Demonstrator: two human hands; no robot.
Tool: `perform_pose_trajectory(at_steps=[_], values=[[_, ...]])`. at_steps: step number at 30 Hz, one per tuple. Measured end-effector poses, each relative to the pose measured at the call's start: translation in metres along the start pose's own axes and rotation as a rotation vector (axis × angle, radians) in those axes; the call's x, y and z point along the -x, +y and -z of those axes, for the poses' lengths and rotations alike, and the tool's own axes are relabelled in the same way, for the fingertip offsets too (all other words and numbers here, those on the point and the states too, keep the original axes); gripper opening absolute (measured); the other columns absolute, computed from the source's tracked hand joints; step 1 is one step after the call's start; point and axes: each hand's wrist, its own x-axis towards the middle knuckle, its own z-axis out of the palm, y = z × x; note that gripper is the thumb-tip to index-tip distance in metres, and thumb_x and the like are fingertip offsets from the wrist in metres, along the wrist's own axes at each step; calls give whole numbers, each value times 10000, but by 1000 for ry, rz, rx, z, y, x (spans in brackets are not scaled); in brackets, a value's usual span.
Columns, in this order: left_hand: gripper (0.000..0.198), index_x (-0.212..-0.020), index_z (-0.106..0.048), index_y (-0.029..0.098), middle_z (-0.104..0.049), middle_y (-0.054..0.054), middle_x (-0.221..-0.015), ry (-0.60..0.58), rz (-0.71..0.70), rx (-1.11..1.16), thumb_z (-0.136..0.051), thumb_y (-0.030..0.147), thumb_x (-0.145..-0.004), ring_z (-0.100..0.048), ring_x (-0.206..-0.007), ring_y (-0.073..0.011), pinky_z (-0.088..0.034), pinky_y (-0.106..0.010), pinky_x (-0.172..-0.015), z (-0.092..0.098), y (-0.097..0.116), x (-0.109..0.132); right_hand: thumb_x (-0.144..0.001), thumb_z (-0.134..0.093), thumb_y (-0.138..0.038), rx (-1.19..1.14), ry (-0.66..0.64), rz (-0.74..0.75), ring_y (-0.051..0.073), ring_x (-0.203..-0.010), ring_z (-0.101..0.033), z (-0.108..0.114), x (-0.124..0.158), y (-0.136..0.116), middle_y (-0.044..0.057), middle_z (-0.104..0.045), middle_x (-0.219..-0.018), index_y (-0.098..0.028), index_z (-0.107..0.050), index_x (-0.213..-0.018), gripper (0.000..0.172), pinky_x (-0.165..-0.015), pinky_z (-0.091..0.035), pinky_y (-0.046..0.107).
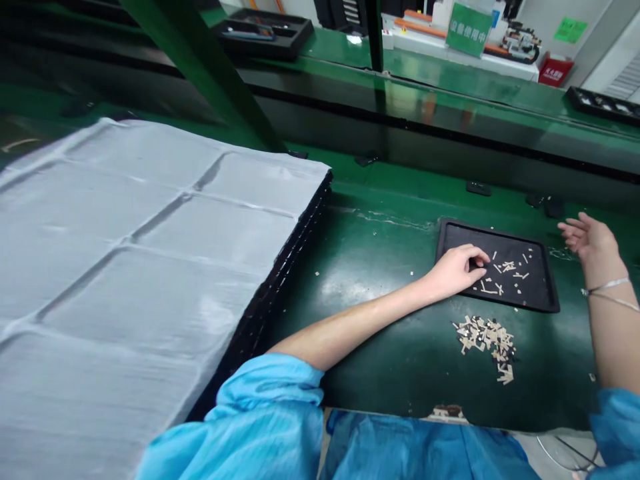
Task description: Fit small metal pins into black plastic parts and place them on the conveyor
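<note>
My left hand (456, 270) rests over the left side of a shallow black tray (537, 299). Its fingers are bent, with a gap between them and the thumb, and nothing shows in them. Small pale strips and bits (508, 267) lie scattered on the tray floor just right of the fingertips. In front of the tray, on the green tabletop (380, 360), is a loose heap of small beige and dark pieces (487, 340). My right hand (591, 239) is raised beyond the tray's right edge, palm partly showing and fingers loosely apart, holding nothing visible.
A tall stack of black trays (280, 277) topped by a whitish gridded sheet (210, 233) fills the left. A slanted green post (205, 73) rises behind it. Small black pieces (479, 189) lie along the back. A dark tray (295, 40) stands on the raised ledge.
</note>
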Motion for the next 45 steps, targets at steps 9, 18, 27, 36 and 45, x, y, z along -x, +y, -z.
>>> perform_pose_trajectory(at_steps=[9, 18, 27, 36, 45], values=[[190, -950, -665, 131, -643, -9, -806, -38, 38, 3, -549, 167, -804, -446, -580, -75, -374, -206, -590, -1, 3, -1, -815, -638, -267, 635, -692, 304, 129, -474, -549, -52, 152, -20, 16, -674, -629, -223, -696, -788, 77, -472, -380, 262], [170, -912, -681, 111, -600, 12, -715, -57, 60, -1, -556, 150, -804, -415, -551, -61, -335, -197, -569, -1, 3, -1, -840, -503, -97, 1112, -678, 906, 177, -558, -546, -75, 180, -13, 46, -580, -575, -170, -600, -631, 242, -507, -311, 300], [126, -886, -650, 105, -600, 5, -736, -76, 75, 129, -546, 132, -821, -456, -593, -66, -357, -197, -596, 2, 8, 2, -823, -559, -215, 623, -465, 295, 112, -503, -522, -71, 178, -10, -6, -608, -576, -181, -678, -749, 145, -501, -386, 235], [158, -761, -556, 122, -529, 40, -648, -227, 65, 321, -551, 247, -857, -459, -553, -52, -371, -190, -577, -1, 23, 14, -711, -727, -293, -13, -210, -86, 121, -510, -583, -76, 163, -5, 18, -659, -594, -182, -703, -733, 116, -459, -446, 219], [181, -798, -543, 114, -598, 17, -662, -250, 167, 651, -628, 273, -795, -459, -471, -24, -361, -184, -525, -11, 11, 14, -771, -699, -262, 2, -111, 75, 138, -639, -627, -81, 172, -1, 38, -707, -774, -208, -730, -852, 102, -524, -488, 239]])
